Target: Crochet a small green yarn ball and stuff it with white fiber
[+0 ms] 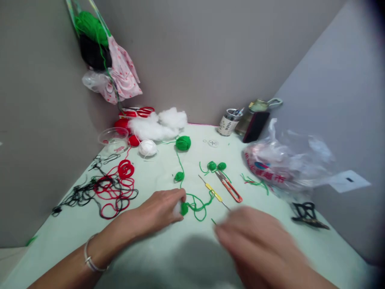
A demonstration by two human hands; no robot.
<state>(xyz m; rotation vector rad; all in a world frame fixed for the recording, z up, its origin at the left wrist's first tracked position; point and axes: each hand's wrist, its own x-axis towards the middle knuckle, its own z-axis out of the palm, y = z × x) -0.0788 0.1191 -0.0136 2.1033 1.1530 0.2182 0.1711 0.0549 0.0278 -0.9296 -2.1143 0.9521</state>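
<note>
My left hand [167,206] is closed on a small green crocheted piece [184,208], with a tuft of white stuffing beside it, partly hidden by my fingers. Loose green yarn [200,208] loops from the piece across the table. My right hand [255,237] is blurred by motion, its fingers curled together. A short green strand shows at its fingertips; what it holds is hidden. Between and beyond my hands lie a yellow-handled crochet hook [214,192] and orange thread snips [229,187]. Two small green balls [212,165] and another small green ball [179,176] sit farther off.
Tangled black and red yarn [116,188] covers the left side. White stuffing [159,123], a white yarn ball [148,148] and a green yarn ball [183,143] sit behind. On the right are a plastic bag [279,160], a pen can [229,122], a phone [256,127] and a black claw clip [308,214].
</note>
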